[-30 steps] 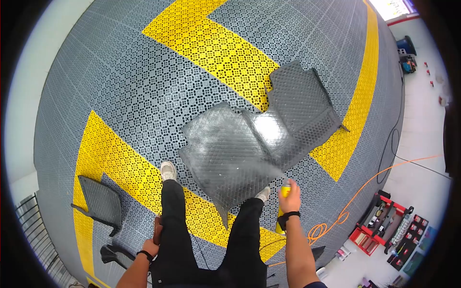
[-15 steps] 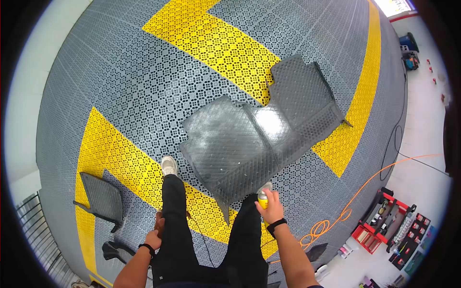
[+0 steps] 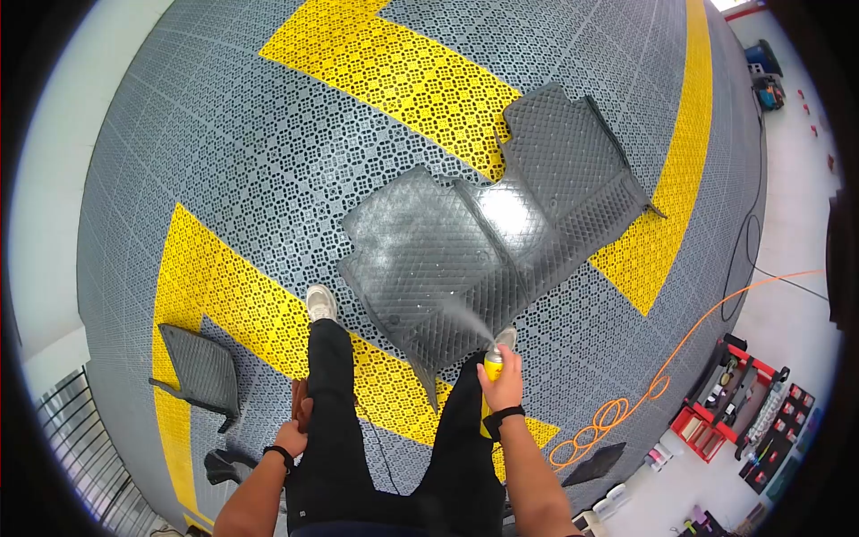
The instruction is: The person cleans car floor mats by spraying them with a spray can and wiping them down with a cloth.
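Observation:
My right hand (image 3: 504,383) grips a yellow spray can (image 3: 493,365) with its nozzle end pointing away from me. White spray mist (image 3: 463,315) leaves it toward the near part of a large dark grey car floor mat (image 3: 420,242). That mat lies on the floor ahead of my feet, its surface quilted and its middle ridge shiny with glare. Beside my left thigh, my left hand (image 3: 298,430) is closed around a brown, cloth-like thing (image 3: 299,399), partly hidden by the leg.
A smaller quilted mat (image 3: 201,371) lies at left, with another dark piece (image 3: 231,467) nearer me. An orange hose (image 3: 680,349) coils at right, near a dark flat piece (image 3: 598,464) and a red tool box (image 3: 729,398). Yellow stripes (image 3: 420,89) cross the grey tiled floor (image 3: 259,161).
A plume of mist now comes from the spray can, where none showed before. My right hand has shifted slightly. More of the brown thing shows by my left leg.

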Action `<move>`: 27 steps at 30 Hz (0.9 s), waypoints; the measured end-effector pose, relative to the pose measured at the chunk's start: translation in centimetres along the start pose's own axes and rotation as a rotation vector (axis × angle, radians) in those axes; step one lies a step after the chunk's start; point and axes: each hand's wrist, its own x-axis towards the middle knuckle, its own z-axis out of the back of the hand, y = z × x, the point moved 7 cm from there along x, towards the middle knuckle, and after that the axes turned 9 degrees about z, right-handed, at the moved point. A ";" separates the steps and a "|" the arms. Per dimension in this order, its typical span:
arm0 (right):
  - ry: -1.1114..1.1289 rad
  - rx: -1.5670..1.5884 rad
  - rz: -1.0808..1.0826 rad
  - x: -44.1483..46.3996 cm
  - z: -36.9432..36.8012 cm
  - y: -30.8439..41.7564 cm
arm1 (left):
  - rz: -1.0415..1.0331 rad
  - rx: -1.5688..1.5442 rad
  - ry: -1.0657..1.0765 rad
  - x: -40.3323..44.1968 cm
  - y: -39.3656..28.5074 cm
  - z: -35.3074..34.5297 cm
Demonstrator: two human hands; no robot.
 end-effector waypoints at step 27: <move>0.126 -0.196 -0.192 1.9 0.3 -2.4 | -0.004 0.034 -0.035 -0.2 0.2 -0.5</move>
